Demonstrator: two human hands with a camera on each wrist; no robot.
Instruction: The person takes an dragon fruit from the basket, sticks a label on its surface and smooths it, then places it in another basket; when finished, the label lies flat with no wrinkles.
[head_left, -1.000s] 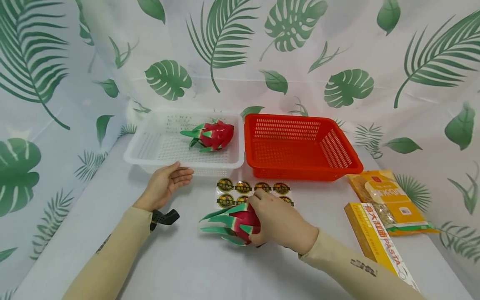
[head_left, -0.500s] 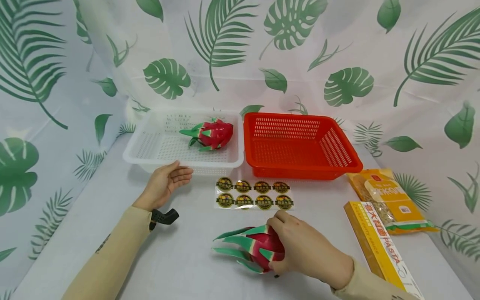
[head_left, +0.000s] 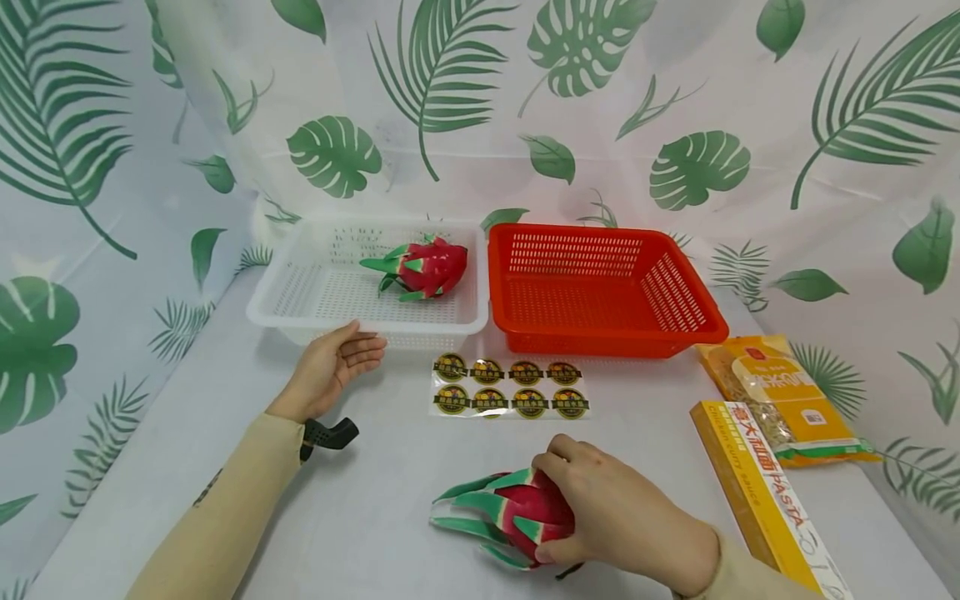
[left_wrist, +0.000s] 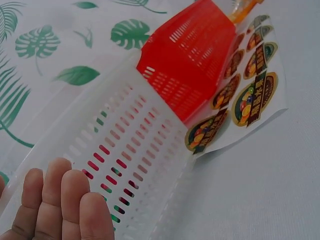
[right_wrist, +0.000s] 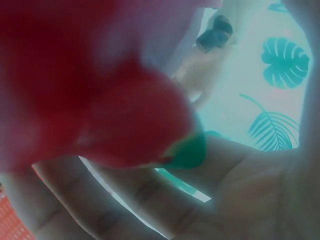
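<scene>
In the head view my right hand grips a red dragon fruit with green leaf tips pointing left, low over the front of the white table. The same fruit fills much of the right wrist view, blurred and close, with the fingers curled beneath it. My left hand rests beside the near wall of the white basket, its fingers nearly straight and nothing in it. A second dragon fruit lies inside that basket, showing only through the slots in the left wrist view.
To the right of the white basket stands a red basket. A sheet of round fruit stickers lies in front of both. At the right are a yellow pasta box and an orange food bag. Leaf-patterned cloth hangs behind.
My right hand has drawn the dragon fruit toward the table's front and a little right, uncovering the sticker sheet. The left hand has stayed in place.
</scene>
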